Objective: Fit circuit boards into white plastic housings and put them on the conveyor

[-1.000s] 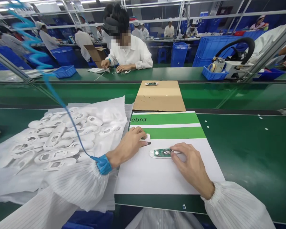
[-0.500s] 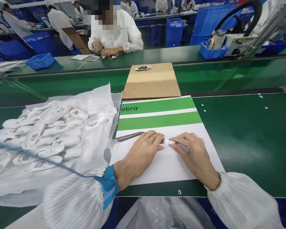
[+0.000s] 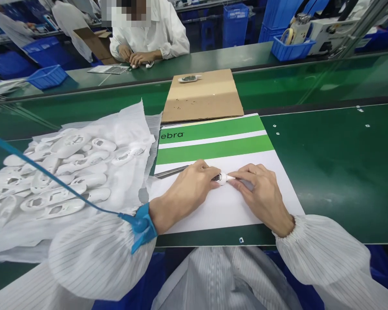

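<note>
Pinching white plastic part [image 3: 224, 178] betw. L hand [image 3: 189, 185] & R hand [image 3: 261, 193] fingers

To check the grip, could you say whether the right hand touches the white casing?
Touching: the head view shows the right hand pressed against the white casing.

Hands, 2 [image 3: 187, 185] [image 3: 261, 193]. White plastic housing [image 3: 223, 178] between them, 1. Flat metal tool [image 3: 171, 172], 1. Cardboard sheet [image 3: 200, 103], 1. Green-striped printed sheet [image 3: 213, 142], 1. Blue wrist strap [image 3: 142, 226], 1. Loose white shells [image 3: 53, 200], over ten. Seated co-worker [image 3: 145, 34], 1.
</note>
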A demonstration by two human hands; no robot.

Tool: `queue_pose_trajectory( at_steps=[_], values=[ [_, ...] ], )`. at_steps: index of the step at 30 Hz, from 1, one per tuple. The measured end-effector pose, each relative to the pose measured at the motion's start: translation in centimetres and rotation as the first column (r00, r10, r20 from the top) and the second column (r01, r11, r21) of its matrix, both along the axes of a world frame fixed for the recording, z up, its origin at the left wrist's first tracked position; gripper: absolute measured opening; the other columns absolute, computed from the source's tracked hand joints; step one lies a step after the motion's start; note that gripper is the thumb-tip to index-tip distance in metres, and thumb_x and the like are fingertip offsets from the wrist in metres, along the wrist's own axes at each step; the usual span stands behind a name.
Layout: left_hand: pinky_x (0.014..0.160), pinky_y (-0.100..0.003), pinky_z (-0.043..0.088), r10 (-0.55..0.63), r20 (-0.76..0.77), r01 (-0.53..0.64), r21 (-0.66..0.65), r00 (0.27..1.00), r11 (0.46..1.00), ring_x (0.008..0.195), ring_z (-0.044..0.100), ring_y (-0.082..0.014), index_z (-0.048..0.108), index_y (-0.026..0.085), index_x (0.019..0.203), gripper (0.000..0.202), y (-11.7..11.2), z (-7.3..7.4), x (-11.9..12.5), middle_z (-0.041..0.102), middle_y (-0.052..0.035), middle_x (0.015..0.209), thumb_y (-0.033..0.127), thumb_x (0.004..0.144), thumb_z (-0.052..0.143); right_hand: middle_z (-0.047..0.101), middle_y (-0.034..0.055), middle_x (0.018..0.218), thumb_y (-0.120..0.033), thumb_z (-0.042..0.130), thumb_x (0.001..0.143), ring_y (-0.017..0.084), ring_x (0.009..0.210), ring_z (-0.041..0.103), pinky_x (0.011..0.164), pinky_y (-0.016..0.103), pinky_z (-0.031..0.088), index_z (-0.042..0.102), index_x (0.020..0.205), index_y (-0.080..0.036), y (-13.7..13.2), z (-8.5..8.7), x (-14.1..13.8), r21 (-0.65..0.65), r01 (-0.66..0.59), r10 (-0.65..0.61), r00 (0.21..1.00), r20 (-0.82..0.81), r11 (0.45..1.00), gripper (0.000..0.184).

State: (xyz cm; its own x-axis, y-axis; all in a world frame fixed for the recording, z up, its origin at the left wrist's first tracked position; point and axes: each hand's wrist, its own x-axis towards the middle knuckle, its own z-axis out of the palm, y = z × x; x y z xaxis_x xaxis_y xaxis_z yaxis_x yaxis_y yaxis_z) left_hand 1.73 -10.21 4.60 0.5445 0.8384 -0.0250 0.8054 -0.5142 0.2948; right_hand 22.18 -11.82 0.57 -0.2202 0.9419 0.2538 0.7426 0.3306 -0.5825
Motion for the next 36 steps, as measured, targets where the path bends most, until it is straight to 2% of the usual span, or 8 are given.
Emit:
queue_pose_trajectory(
  at_steps=[6, 9, 17, 23, 26, 29, 33, 36],
  values=[
    [0.081, -0.034, 0.053, -0.002, -0.016, 0.002, 0.011, 1.000, 1.000, 0.092, 0.063, -0.0211, 0.066, 0.019, 0.118, 0.027, 0.3, -0.1, -0.1, 0.061, -0.0080, 0.093, 0.029, 0.094, 0.059, 0.070, 0.0033, 0.097, -0.042, 0.055, 0.095, 0.023, 0.092, 0.059, 0.083, 0.041, 0.043, 0.076, 0.099, -0.029, 0.6, 1.4, -0.1, -0.082, -0.049, 0.052, 0.998, 0.036, 0.995, 0.025],
    [0.082, -0.035, 0.053, 0.004, 0.000, -0.004, 0.017, 1.000, 1.000, 0.092, 0.063, -0.0218, 0.063, 0.020, 0.122, 0.030, 0.2, -0.2, -0.3, 0.060, -0.0078, 0.095, 0.032, 0.094, 0.059, 0.070, 0.0035, 0.101, -0.044, 0.057, 0.094, 0.023, 0.097, 0.058, 0.084, 0.040, 0.043, 0.073, 0.110, -0.029, 1.0, 1.9, -1.0, -0.087, -0.076, 0.076, 0.997, 0.006, 0.993, 0.028],
    [0.087, -0.038, 0.051, 0.071, 0.132, -0.069, -0.015, 0.989, 0.997, 0.108, 0.061, -0.0267, 0.049, 0.014, 0.128, 0.039, 0.0, -0.5, -0.8, 0.065, -0.0116, 0.109, 0.028, 0.093, 0.059, 0.067, 0.0055, 0.102, -0.046, 0.053, 0.096, 0.022, 0.093, 0.055, 0.084, 0.039, 0.043, 0.071, 0.119, -0.028, 0.7, 1.0, -2.3, 0.009, -0.106, 0.105, 0.993, 0.055, 0.994, 0.034],
    [0.088, -0.034, 0.050, 0.041, 0.226, -0.007, -0.150, 0.973, 0.989, 0.107, 0.061, -0.0250, 0.059, 0.021, 0.120, 0.036, 0.1, 0.9, -0.6, 0.067, -0.0053, 0.109, 0.041, 0.090, 0.064, 0.064, 0.0067, 0.106, -0.039, 0.055, 0.095, 0.022, 0.093, 0.053, 0.081, 0.039, 0.042, 0.070, 0.116, -0.028, -0.2, 0.5, -3.3, 0.084, -0.029, 0.020, 0.994, 0.109, 0.996, 0.028],
    [0.088, -0.031, 0.050, 0.059, 0.293, -0.013, -0.157, 0.954, 0.988, 0.107, 0.060, -0.0210, 0.065, 0.022, 0.110, 0.022, 0.2, 0.8, 0.0, 0.067, -0.0027, 0.108, 0.034, 0.092, 0.064, 0.062, 0.0067, 0.105, -0.031, 0.057, 0.094, 0.021, 0.091, 0.051, 0.080, 0.038, 0.042, 0.070, 0.111, -0.026, -0.5, 0.2, -3.5, 0.088, -0.004, -0.006, 0.994, 0.108, 0.996, 0.022],
    [0.090, -0.029, 0.051, 0.082, 0.331, -0.031, -0.158, 0.940, 0.987, 0.106, 0.059, -0.0180, 0.065, 0.024, 0.109, 0.021, 0.1, 0.5, 0.1, 0.067, -0.0008, 0.109, 0.028, 0.088, 0.068, 0.061, 0.0061, 0.103, -0.032, 0.056, 0.095, 0.021, 0.091, 0.051, 0.082, 0.040, 0.042, 0.068, 0.112, -0.025, -0.8, 0.2, -3.6, 0.072, 0.000, -0.008, 0.995, 0.098, 0.997, 0.022],
    [0.086, -0.024, 0.051, 0.098, 0.362, -0.042, -0.158, 0.927, 0.987, 0.102, 0.059, -0.0143, 0.062, 0.028, 0.115, 0.033, -0.2, 1.3, -0.5, 0.065, 0.0025, 0.108, 0.020, 0.085, 0.072, 0.061, 0.0062, 0.101, -0.033, 0.056, 0.095, 0.021, 0.090, 0.051, 0.083, 0.040, 0.042, 0.065, 0.121, -0.025, -1.3, 1.5, -4.2, 0.040, 0.000, -0.003, 0.998, 0.069, 0.999, 0.029],
    [0.078, -0.023, 0.052, 0.120, 0.371, -0.088, -0.104, 0.921, 0.991, 0.090, 0.059, -0.0136, 0.062, 0.028, 0.111, 0.029, -0.4, 1.7, -0.5, 0.065, 0.0031, 0.097, 0.020, 0.085, 0.071, 0.062, 0.0068, 0.101, -0.028, 0.054, 0.096, 0.021, 0.092, 0.051, 0.084, 0.040, 0.042, 0.066, 0.121, -0.023, -1.5, 2.6, -4.7, 0.014, 0.029, -0.030, 0.998, 0.062, 0.999, 0.028]
  ],
)
